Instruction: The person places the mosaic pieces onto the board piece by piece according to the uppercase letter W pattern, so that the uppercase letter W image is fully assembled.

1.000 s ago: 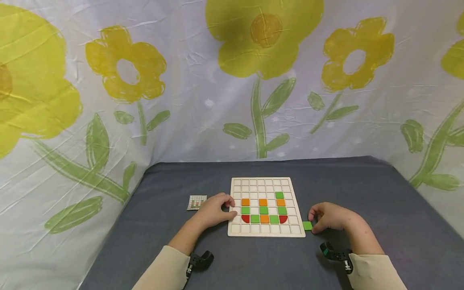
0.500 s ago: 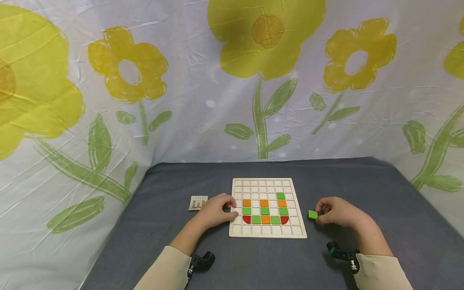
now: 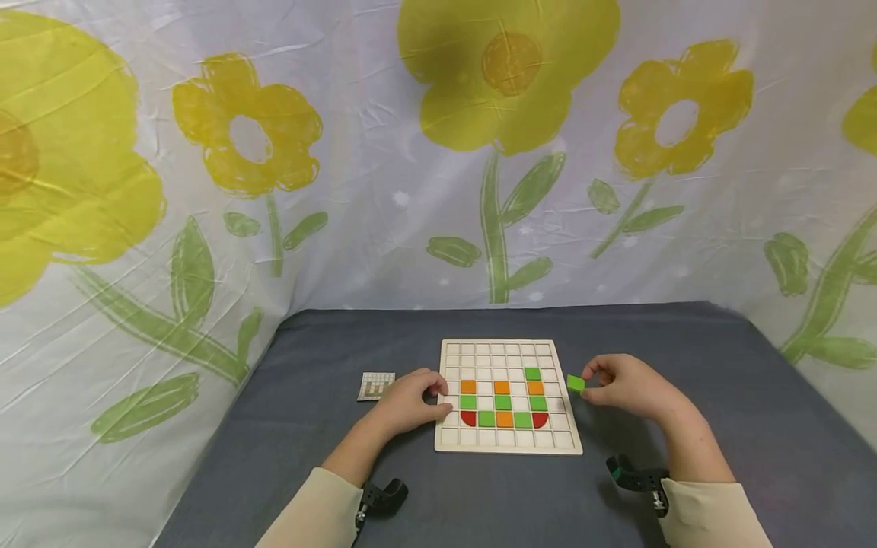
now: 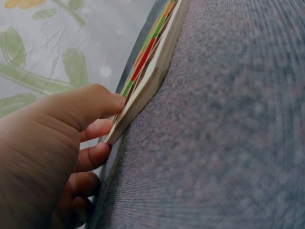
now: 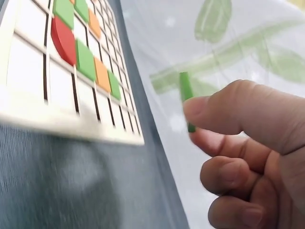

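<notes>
My right hand (image 3: 633,386) pinches a small green square tile (image 3: 575,383) between thumb and forefinger, just off the right edge of the wooden grid board (image 3: 507,441). In the right wrist view the tile (image 5: 186,86) is seen edge-on, raised off the cloth. My left hand (image 3: 409,401) holds the board's left side. Its thumb (image 4: 102,102) lies along the rim in the left wrist view, with the other fingers curled at the edge below. Orange, green and red tiles fill several cells in the board's middle and lower rows; the red ones (image 3: 468,418) have a rounded corner.
A small card (image 3: 377,384) printed with a grid pattern lies left of the board, partly behind the left hand. Dark grey cloth (image 3: 507,502) covers the table. A flower-printed curtain (image 3: 356,228) hangs behind. Each wrist wears a black camera mount (image 3: 637,476).
My right hand lifted the green tile from beside the board's lower right corner and moved it farther up along the right edge. My left hand stayed at the board's left side.
</notes>
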Motion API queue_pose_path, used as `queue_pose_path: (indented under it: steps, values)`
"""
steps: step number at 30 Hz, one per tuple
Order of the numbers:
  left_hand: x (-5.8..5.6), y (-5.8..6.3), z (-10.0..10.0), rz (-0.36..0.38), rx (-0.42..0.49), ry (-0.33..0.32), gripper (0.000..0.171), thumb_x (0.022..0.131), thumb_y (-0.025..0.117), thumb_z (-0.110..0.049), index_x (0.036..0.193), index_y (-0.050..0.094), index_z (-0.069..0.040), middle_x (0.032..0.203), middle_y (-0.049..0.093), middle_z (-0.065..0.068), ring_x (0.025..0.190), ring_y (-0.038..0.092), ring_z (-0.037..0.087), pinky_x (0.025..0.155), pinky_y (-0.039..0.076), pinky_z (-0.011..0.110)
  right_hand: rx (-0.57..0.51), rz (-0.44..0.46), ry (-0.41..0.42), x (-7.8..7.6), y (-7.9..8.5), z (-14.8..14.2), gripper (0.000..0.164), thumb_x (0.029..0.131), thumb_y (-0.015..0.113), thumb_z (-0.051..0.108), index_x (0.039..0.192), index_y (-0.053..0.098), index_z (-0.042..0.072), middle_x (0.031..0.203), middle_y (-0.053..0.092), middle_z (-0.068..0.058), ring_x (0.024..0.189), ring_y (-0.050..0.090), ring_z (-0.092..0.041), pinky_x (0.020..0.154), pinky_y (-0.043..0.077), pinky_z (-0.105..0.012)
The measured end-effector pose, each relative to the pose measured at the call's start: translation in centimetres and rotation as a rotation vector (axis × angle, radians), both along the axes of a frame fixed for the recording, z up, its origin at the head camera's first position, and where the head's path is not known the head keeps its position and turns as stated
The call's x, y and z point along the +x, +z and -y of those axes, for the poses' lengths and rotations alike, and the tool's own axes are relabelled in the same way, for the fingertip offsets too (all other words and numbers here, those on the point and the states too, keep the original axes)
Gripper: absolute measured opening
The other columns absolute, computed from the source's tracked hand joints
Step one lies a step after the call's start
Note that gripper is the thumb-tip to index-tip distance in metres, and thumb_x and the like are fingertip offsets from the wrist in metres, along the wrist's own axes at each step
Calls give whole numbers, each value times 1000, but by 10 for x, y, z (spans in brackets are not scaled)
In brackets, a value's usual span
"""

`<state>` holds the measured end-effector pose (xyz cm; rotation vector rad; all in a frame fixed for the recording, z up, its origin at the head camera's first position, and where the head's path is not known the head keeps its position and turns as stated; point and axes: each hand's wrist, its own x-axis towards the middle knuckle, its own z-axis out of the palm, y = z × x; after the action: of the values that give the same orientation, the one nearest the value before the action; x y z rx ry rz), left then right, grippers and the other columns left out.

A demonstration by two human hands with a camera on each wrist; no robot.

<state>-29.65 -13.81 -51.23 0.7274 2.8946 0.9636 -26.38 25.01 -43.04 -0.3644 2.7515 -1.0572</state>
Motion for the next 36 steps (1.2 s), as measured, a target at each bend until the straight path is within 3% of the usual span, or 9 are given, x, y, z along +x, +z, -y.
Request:
queue_pose_path:
  steps: [22, 36]
  values:
    - [-2, -2, 0, -15, -20, 3, 20, 88, 78, -39, 95, 64, -27, 89, 52, -10, 77, 50, 10, 69, 40, 32, 52, -40, 88, -29, 13, 63, 20, 87, 77, 14, 103, 67, 7, 72, 42, -1, 63, 39, -17, 63, 36, -36]
    - [-1, -1, 1, -13, -23, 1, 18, 89, 78, -38, 96, 64, -28, 89, 52, -10, 77, 50, 10, 69, 41, 32, 174, -6, 110, -50, 17, 124, 20, 88, 81, 22, 102, 70, 12, 84, 58, -5, 68, 51, -21, 65, 43, -37]
